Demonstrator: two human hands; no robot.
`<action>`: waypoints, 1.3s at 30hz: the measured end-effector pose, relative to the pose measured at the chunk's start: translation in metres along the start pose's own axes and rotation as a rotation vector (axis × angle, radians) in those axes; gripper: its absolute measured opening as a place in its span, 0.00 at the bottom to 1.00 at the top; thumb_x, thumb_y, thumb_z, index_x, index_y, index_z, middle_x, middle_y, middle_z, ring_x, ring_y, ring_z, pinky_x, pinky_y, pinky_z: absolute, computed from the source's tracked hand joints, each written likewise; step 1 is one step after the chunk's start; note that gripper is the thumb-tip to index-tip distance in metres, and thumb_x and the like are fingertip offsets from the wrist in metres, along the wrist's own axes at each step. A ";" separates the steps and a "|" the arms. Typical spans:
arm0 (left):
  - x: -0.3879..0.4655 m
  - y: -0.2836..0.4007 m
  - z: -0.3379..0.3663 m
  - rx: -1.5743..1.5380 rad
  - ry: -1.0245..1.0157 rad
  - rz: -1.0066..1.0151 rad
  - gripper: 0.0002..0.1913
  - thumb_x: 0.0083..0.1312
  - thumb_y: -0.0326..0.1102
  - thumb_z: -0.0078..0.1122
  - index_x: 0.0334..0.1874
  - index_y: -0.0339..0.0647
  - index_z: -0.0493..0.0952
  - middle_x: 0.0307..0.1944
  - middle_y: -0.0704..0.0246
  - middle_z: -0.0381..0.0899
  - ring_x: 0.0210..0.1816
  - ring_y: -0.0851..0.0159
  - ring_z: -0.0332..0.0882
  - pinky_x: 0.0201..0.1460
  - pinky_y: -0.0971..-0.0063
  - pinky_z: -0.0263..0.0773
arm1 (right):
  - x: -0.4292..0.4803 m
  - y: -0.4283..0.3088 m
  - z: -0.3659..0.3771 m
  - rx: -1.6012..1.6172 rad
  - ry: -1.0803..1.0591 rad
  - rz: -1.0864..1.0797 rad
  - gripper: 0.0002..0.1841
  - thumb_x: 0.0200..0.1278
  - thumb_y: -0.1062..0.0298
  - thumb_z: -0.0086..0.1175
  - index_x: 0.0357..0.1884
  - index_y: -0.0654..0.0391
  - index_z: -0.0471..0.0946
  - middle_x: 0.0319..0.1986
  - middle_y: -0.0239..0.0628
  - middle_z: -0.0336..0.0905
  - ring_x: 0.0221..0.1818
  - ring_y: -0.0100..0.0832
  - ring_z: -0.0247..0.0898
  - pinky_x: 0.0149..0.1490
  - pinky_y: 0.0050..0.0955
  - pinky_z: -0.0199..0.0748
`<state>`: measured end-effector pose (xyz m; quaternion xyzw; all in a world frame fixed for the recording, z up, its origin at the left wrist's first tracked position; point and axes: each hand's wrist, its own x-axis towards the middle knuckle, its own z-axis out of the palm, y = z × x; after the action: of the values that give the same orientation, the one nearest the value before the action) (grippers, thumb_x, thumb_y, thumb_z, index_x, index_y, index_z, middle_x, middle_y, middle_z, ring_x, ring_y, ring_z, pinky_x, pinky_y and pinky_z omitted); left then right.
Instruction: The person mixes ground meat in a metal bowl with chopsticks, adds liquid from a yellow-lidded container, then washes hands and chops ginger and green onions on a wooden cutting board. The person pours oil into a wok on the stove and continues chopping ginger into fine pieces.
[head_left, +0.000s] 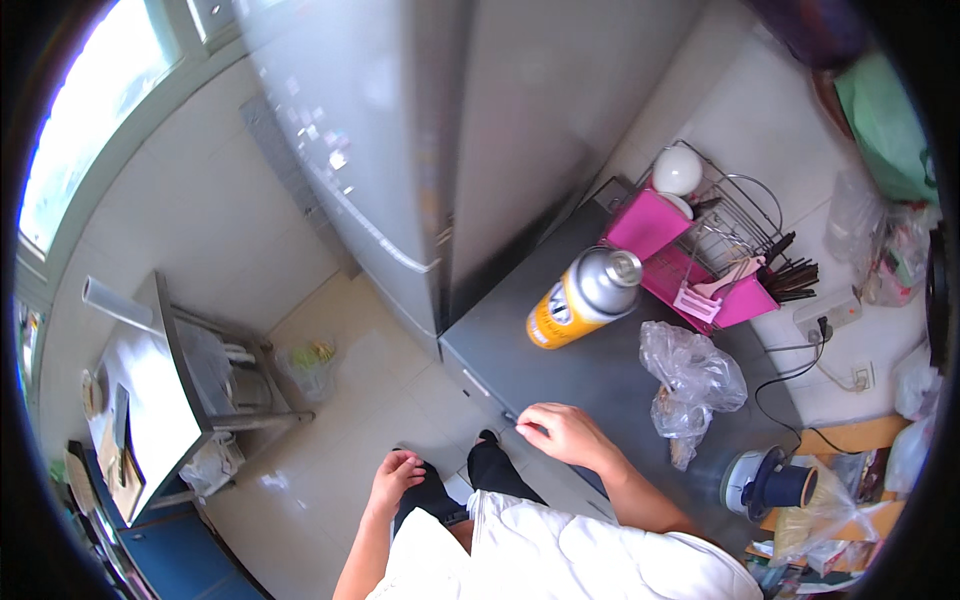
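My right hand (561, 435) hovers at the front edge of a dark grey countertop (495, 352), its fingers loosely curled and holding nothing. Over the tiled floor, beside my dark trousers, my left hand (395, 480) hangs with bent fingers and no object in it. On the counter stands a yellow gas canister (574, 307) with a silver top. Right of it lies a knotted clear plastic bag (694, 375) with brownish contents. Behind the canister is a wire dish rack (724, 232) with pink trays, a white bowl (676, 171) and a bundle of dark chopsticks (795, 279).
A tall grey refrigerator (525, 135) stands beside the counter. At the left are a metal-legged table (165, 390) with a knife (121, 427) and a bag (307, 364) on the floor. A dark blue and white appliance (769, 480), a power strip (829, 315) and cables are at the right.
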<state>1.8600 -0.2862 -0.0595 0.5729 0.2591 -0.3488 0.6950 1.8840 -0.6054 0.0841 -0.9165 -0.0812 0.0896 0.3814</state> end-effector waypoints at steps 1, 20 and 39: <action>-0.002 -0.004 -0.010 -0.046 0.002 0.013 0.10 0.72 0.33 0.51 0.51 0.38 0.72 0.42 0.67 0.78 0.42 0.68 0.79 0.45 0.75 0.77 | 0.008 -0.009 0.013 0.014 -0.056 -0.031 0.07 0.64 0.64 0.55 0.33 0.56 0.75 0.31 0.40 0.80 0.37 0.43 0.77 0.41 0.39 0.74; -0.186 -0.109 -0.360 -0.801 0.856 0.412 0.08 0.72 0.33 0.52 0.50 0.40 0.73 0.42 0.67 0.79 0.39 0.70 0.79 0.43 0.76 0.78 | 0.183 -0.344 0.351 -0.124 -0.817 -0.748 0.12 0.63 0.62 0.57 0.27 0.59 0.74 0.25 0.42 0.77 0.30 0.45 0.74 0.36 0.37 0.71; -0.268 -0.093 -0.612 -0.963 1.099 0.475 0.10 0.71 0.33 0.53 0.50 0.38 0.73 0.42 0.65 0.79 0.39 0.69 0.79 0.43 0.75 0.78 | 0.272 -0.596 0.653 0.027 -0.895 -0.860 0.11 0.65 0.58 0.53 0.39 0.54 0.80 0.32 0.44 0.82 0.37 0.49 0.77 0.41 0.43 0.74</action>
<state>1.6441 0.3523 -0.0412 0.3385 0.5604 0.2962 0.6954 1.9527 0.3154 0.0289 -0.6704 -0.5942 0.3045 0.3238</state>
